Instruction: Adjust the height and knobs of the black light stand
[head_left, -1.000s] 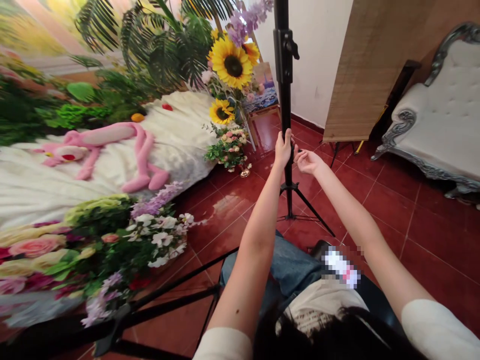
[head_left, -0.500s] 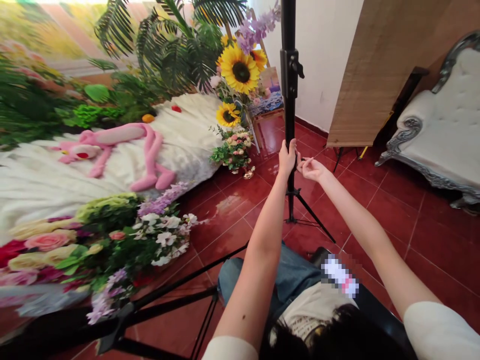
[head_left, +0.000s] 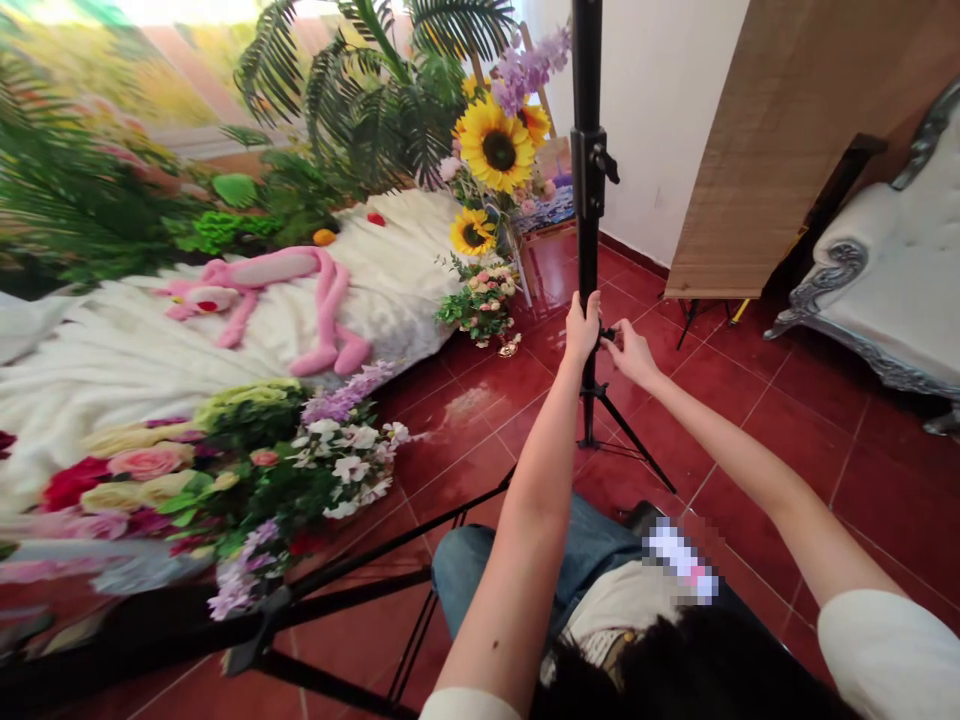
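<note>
A black light stand (head_left: 587,240) rises upright ahead of me, its tripod legs spread on the red tiles. My left hand (head_left: 582,328) is wrapped around its pole at the lower section. Just to the right, my right hand (head_left: 631,354) is closed, thumb and fingertips pinching a small black knob (head_left: 607,333) on the pole's lower collar. Higher on the same pole sits another collar with its own knob (head_left: 607,163), which neither hand touches.
A second black tripod (head_left: 352,590) spreads across the lower left. Flowers (head_left: 352,465) and a pink plush toy (head_left: 277,268) on white fabric lie left. Sunflowers (head_left: 498,150) stand behind the pole. At right are a hanging tan panel (head_left: 727,200) and a white armchair (head_left: 885,250).
My right fingers, which were loosely curled beside the pole, now pinch the knob. The left hand keeps its hold. The whole view has shifted slightly, with things appearing further right.
</note>
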